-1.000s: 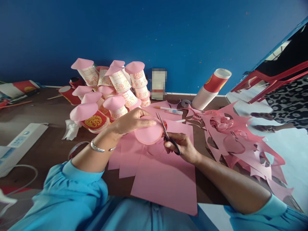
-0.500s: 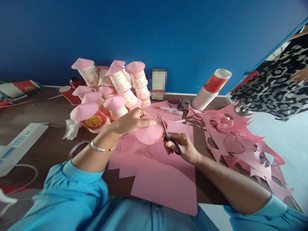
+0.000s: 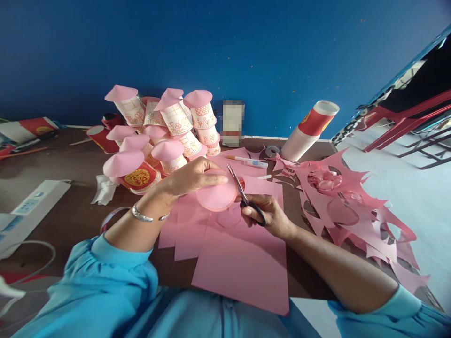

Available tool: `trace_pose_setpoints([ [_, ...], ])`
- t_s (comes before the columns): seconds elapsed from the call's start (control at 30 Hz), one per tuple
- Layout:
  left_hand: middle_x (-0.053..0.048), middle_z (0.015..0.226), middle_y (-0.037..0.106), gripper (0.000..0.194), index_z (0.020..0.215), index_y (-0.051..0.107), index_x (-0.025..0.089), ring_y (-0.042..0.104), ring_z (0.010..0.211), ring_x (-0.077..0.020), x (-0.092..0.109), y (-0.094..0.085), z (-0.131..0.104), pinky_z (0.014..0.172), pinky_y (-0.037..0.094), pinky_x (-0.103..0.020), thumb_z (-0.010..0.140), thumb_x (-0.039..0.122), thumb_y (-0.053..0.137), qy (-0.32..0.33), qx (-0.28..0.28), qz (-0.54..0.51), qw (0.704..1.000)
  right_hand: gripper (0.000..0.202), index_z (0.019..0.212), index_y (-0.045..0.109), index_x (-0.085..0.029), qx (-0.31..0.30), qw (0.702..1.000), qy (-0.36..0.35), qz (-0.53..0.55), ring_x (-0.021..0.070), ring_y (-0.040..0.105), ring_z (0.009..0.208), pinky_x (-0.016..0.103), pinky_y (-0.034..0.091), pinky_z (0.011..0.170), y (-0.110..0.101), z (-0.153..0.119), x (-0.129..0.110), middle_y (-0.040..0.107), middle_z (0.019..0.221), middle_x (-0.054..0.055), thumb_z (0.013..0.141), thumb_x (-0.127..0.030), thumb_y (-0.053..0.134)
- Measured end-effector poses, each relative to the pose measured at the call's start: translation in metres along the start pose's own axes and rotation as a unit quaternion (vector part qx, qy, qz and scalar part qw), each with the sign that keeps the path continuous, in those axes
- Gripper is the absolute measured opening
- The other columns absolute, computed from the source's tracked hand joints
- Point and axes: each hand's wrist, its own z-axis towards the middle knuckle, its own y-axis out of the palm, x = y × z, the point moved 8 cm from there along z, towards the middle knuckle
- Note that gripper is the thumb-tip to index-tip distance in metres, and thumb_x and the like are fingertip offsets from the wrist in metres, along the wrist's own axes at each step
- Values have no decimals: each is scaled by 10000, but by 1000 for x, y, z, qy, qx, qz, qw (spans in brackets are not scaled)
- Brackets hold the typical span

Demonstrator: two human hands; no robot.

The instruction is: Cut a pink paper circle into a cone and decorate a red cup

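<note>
My left hand pinches a pink paper circle at its top edge, thumb lying on its face. An orange-red line runs along the circle's rim. In my right hand is a pair of scissors with black handles, its blades pointing up and left beside the circle's right edge. The blades look nearly closed. Beneath both hands lie several overlapping pink paper sheets, one with a faint round outline. A small red object partly shows behind the scissors.
Paper cups with pink cone tops crowd the back left. A tall stack of cups leans at the back right. Cut pink scraps cover the right side. A marker and tape roll lie behind; a power strip is left.
The paper circle has shifted slightly left, away from the scissors. At the far right, the person in patterned clothing has mostly moved out of view, revealing a red chair or stool.
</note>
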Motion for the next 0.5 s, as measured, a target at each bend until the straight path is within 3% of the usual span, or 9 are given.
trace_pose_setpoints([
  [0.2,51,614,223,534,606,230,216,197,577,-93,-1,-3,-1,559,150,-318,925,374,627,-16,16,7,1000,480,1034,741,-134,10,1000,20,17,99,444,509,260,353,520,-2,0,6,566,566,-36,901,-596,738],
  [0.5,57,626,272,502,599,320,211,232,600,-97,-11,-16,-2,584,175,-302,863,431,686,-34,127,-34,991,546,1091,727,-150,37,998,4,59,127,541,576,279,453,584,-4,1,14,644,657,1,886,-656,731],
])
